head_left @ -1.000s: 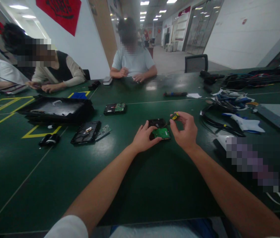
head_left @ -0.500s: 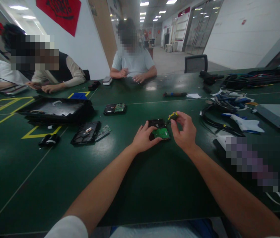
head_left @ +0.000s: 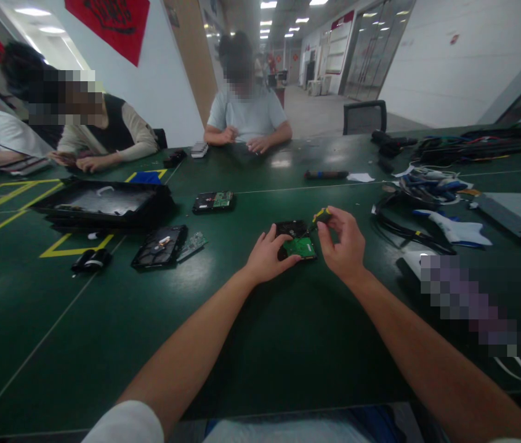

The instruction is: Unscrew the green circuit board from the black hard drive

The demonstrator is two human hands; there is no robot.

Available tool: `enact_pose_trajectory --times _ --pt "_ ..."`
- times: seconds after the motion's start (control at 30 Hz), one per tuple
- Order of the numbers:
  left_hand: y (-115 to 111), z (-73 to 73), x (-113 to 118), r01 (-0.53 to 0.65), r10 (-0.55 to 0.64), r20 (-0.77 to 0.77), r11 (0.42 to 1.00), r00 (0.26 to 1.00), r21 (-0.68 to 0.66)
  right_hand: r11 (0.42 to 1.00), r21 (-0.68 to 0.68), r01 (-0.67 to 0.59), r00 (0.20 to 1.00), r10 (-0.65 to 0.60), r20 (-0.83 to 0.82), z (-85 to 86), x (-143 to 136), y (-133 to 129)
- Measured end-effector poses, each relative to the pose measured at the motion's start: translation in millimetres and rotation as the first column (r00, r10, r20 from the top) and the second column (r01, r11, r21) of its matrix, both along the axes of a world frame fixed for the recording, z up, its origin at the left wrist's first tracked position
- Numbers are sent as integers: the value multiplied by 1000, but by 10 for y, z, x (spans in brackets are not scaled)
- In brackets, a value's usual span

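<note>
A hard drive (head_left: 301,247) lies on the green table in front of me, its green circuit board facing up at the near end and its black casing at the far end. My left hand (head_left: 264,259) grips the drive from the left, thumb along the near edge and fingers over the far side. Between the thumb and fingers of my right hand (head_left: 344,245) is a screwdriver (head_left: 321,217) with a yellow and dark handle. It is tilted, its shaft pointing down to the drive's right side. The exact spot its tip touches is too small to make out.
To the left lie an opened drive casing (head_left: 159,247), a loose circuit board (head_left: 193,246) and another hard drive (head_left: 213,202). Black trays (head_left: 108,203) stand farther left. Cables (head_left: 431,187), a glove (head_left: 459,231) and a grey metal box (head_left: 516,214) are at right. People sit across the table.
</note>
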State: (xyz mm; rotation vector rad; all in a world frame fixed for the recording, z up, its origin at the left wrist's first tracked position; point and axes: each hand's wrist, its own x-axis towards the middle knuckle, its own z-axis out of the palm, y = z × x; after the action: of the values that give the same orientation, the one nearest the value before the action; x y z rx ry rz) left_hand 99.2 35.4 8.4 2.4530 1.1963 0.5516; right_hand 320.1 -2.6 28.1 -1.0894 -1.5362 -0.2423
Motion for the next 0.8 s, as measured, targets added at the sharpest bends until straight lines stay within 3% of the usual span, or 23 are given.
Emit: enact_pose_trajectory --times 0.8 --pt "3 -13 1 -2 2 3 1000 1000 5 1000 5 10 1000 -10 24 -21 18 11"
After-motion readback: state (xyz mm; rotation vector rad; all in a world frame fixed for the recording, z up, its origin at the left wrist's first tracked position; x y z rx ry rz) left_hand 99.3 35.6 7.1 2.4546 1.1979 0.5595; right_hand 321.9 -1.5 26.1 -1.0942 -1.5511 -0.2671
